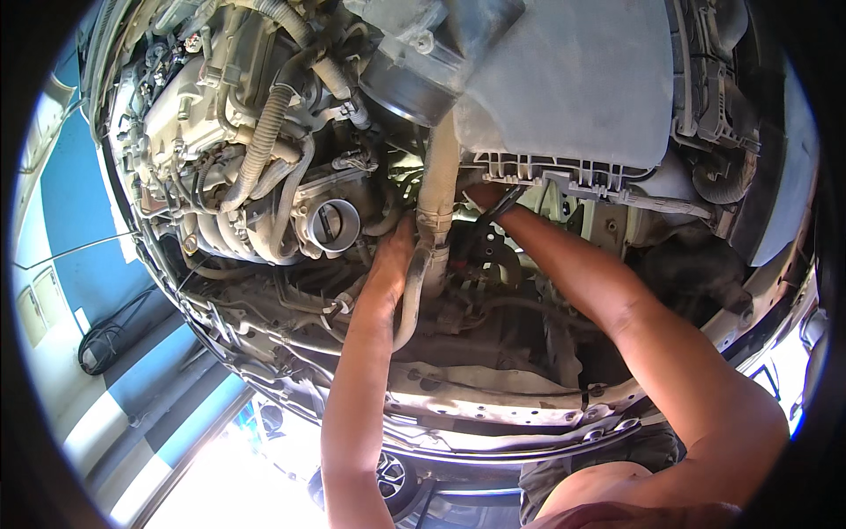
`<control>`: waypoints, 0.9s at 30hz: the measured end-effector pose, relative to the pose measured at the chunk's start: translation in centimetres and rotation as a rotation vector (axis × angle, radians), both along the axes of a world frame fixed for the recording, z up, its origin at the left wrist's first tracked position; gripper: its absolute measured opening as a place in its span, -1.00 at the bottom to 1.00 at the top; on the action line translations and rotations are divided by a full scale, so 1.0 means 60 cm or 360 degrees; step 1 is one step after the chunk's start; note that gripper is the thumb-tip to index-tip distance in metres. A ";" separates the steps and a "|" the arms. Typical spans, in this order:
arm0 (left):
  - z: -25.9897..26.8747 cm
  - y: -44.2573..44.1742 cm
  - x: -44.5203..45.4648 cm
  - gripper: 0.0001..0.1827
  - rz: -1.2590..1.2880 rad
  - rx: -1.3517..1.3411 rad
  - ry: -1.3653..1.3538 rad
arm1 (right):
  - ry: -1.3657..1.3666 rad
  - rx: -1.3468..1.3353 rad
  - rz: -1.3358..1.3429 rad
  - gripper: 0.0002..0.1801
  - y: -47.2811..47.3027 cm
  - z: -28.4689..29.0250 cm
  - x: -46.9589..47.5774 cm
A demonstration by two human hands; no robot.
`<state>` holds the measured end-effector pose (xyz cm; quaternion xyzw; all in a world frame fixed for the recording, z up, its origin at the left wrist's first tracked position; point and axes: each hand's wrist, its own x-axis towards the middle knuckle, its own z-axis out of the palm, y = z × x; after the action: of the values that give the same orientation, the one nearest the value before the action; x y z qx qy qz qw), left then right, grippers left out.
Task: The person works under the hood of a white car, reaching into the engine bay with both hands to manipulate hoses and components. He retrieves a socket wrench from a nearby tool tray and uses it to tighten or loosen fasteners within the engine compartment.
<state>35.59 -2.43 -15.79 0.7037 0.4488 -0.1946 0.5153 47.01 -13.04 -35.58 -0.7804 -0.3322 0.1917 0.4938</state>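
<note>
Both arms reach down into a car's dusty engine bay. My left hand (396, 239) is beside a thick radiator hose (438, 175), between it and an open throttle body (332, 226). Its fingertips are lost in shadow, so what they touch cannot be seen. My right hand (488, 194) is on the hose's other side, under the front edge of a large grey air filter housing (568, 86). Dark cables or a strap (505, 203) cross in front of that hand and partly hide it. Whether it grips anything is unclear.
Corrugated hoses (263, 149) and wiring surround the engine at left. The pale radiator support crossmember (476, 395) runs between my body and the bay. A bundled black cable (109, 345) hangs by the blue-and-white wall. Behind the crossmember shows another vehicle's wheel (394, 477).
</note>
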 end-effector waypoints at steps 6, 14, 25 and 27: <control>0.000 -0.003 0.018 -0.52 0.0032 -0.0079 0.0024 | -0.0031 -0.0150 0.0051 -0.79 -0.014 -0.025 0.009; 0.011 -0.005 0.020 -0.54 0.0064 -0.0107 0.0063 | -0.0391 -0.0172 0.0029 -0.78 -0.017 -0.003 -0.002; -0.023 -0.011 0.047 -0.58 0.0028 -0.0204 -0.0007 | -0.0498 -0.0322 -0.0030 -0.61 -0.045 -0.066 0.013; 0.014 0.004 0.016 -0.58 0.0109 -0.0107 0.0072 | 0.0016 -0.0573 0.0335 -0.63 -0.013 0.028 -0.010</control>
<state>36.56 -2.20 -14.98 0.6657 0.4772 -0.2078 0.5347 46.39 -13.84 -33.91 -0.8161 -0.3697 0.3024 0.3253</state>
